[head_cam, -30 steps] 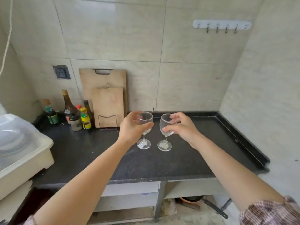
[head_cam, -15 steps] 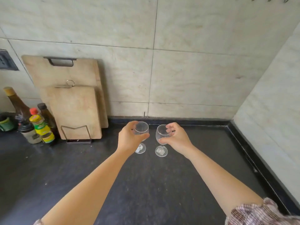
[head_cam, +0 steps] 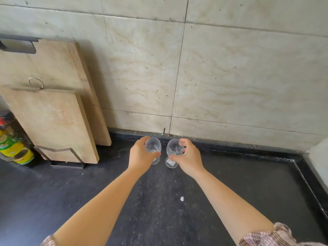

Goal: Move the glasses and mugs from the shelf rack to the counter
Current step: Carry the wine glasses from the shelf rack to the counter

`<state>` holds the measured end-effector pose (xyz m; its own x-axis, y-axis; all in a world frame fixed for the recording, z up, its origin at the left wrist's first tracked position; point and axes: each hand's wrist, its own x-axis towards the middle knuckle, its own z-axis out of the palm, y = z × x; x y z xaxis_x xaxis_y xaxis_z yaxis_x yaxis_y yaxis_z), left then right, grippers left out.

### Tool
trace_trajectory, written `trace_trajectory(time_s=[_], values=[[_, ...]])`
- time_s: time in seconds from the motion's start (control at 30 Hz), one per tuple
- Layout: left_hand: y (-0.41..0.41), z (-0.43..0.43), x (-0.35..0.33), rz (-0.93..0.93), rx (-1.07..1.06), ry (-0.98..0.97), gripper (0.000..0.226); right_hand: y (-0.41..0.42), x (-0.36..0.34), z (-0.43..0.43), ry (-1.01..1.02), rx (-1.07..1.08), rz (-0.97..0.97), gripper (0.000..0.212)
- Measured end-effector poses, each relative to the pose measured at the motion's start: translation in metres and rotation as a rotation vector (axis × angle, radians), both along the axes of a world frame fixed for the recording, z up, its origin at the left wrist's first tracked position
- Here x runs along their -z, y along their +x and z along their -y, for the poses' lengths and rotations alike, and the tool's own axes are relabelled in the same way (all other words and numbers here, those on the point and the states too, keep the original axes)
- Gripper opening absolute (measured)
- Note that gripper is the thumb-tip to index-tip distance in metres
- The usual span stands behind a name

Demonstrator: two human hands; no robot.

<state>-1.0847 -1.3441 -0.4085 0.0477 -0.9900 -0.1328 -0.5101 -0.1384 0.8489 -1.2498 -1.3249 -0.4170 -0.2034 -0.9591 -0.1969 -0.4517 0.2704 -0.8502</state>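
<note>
Home kitchen, counter corner. Dark stone counter [head_cam: 159, 210] with a raised lip, set against a beige tiled wall [head_cam: 230, 77] marked with specks and stains. Two wooden cutting boards [head_cam: 51, 110] stand upright in a wire rack [head_cam: 65, 157] against the wall. Condiment bottles [head_cam: 12, 148] with yellow and green labels are crowded at the left edge. Stemmed glasses [head_cam: 174, 150] stand near the back wall. Worn, used, domestic surfaces.
</note>
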Motion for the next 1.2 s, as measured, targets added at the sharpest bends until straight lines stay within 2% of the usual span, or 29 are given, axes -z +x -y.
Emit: trace_trajectory(time_s=[0.43, 0.6, 0.73, 0.83, 0.93, 1.2], values=[[-0.009, 0.048, 0.02, 0.019, -0.026, -0.017, 0.039, 0.008, 0.025, 0.051, -0.036, 0.013, -0.021, 0.059], [-0.011, 0.051, 0.022, 0.064, 0.0, 0.012, 0.057, 0.009, 0.025, 0.053, -0.038, -0.012, -0.015, 0.053], [-0.008, 0.053, 0.021, 0.121, 0.048, 0.106, 0.088, 0.008, 0.019, 0.054, -0.017, -0.043, -0.09, 0.05], [0.003, 0.045, 0.012, 0.105, 0.045, 0.127, 0.095, 0.01, 0.007, 0.05, -0.064, -0.038, -0.234, 0.063], [0.023, 0.033, -0.004, 0.131, 0.0, 0.101, 0.089, 0.017, -0.015, 0.045, -0.16, -0.063, -0.325, 0.058], [0.128, -0.052, -0.062, 0.21, -0.145, -0.015, 0.049, 0.111, -0.069, -0.01, -0.283, -0.292, -0.332, 0.038]])
